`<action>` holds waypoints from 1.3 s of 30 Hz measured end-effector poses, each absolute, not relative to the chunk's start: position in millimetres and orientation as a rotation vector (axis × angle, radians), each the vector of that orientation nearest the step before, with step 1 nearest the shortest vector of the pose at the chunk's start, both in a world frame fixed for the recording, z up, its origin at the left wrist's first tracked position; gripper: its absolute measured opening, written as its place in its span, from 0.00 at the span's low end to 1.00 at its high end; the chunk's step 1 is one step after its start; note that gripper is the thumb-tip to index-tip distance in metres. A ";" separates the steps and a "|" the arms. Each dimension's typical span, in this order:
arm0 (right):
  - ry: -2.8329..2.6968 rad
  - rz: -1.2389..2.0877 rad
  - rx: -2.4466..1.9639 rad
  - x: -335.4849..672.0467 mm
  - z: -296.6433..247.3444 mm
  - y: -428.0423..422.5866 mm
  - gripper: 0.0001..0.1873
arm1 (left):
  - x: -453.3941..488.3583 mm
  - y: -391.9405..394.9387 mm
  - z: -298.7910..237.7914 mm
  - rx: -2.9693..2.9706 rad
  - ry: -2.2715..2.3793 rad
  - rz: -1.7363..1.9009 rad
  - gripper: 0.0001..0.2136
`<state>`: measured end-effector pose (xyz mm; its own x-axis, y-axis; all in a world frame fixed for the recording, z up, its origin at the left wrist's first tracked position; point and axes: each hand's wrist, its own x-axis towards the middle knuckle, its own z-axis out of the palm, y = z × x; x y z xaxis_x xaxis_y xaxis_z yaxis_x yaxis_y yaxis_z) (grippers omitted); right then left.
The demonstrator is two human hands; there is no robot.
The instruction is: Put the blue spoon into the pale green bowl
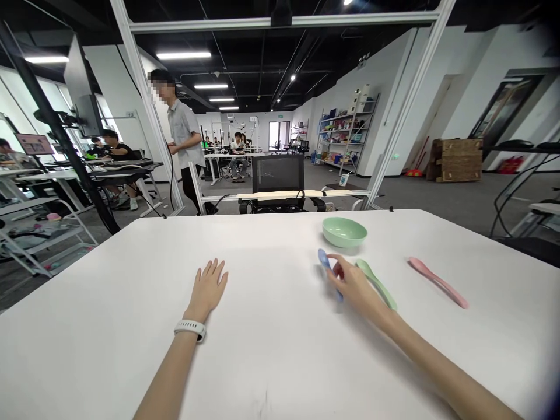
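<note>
My right hand (pixel 352 284) pinches a blue spoon (pixel 324 258) by the middle of its handle, thumb on the near side. The spoon's bowl points away from me; part of the handle is hidden by my fingers. Just right of that hand lies a green spoon (pixel 380 286), partly behind the hand. A pink spoon (pixel 437 281) rests farther right on the table. Beyond the blue spoon stands a light green bowl (pixel 345 232), apart from my hand. My left hand (pixel 207 289), with a white band on its wrist, lies flat with fingers stretched out, holding nothing.
The white table (pixel 262 350) spans the foreground. A metal frame (pixel 284 22) rises at its far side, with a black mesh chair (pixel 278 173) behind. A person (pixel 184 134) stands beyond the frame at left. Shelves (pixel 347 131) stand in the background.
</note>
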<state>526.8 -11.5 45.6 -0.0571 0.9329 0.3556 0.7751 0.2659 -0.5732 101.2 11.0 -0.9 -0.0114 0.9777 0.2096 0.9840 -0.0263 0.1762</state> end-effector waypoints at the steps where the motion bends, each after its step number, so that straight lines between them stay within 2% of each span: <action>1: -1.839 0.260 -1.569 536.8 51.8 -3.7 0.22 | 101.4 10.9 -0.6 -2.192 -2.185 -0.423 0.30; 9: -1.826 0.009 -1.932 600.1 113.8 80.2 0.20 | 100.4 12.6 -3.2 -2.194 -2.207 -0.394 0.30; 14: -1.945 -0.084 -2.162 599.7 124.7 113.3 0.20 | 98.3 15.1 -7.4 -2.178 -2.187 -0.415 0.30; 19: -1.919 -0.087 -2.253 591.2 116.9 130.0 0.20 | 101.2 13.0 -3.4 -2.175 -2.192 -0.390 0.29; 24: -1.843 -0.057 -2.335 586.6 114.9 136.6 0.16 | 103.0 12.8 -3.8 -2.142 -2.185 -0.382 0.28; 31: -1.710 -0.175 -2.163 622.5 114.7 94.6 0.26 | 101.8 12.7 -4.4 -2.168 -2.188 -0.404 0.28; 34: -1.672 -0.195 -2.094 649.6 97.9 67.0 0.28 | 103.2 11.5 -2.0 -2.169 -2.191 -0.408 0.28; 39: -1.755 -0.007 -2.019 685.5 42.4 39.7 0.27 | 104.4 10.1 2.4 -2.188 -2.220 -0.392 0.28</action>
<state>685.5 39.7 42.4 0.1850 0.9362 0.2988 0.9386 -0.0783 -0.3359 104.4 10.1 2.4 -0.0298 0.9843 0.1742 0.9843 -0.0014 0.1764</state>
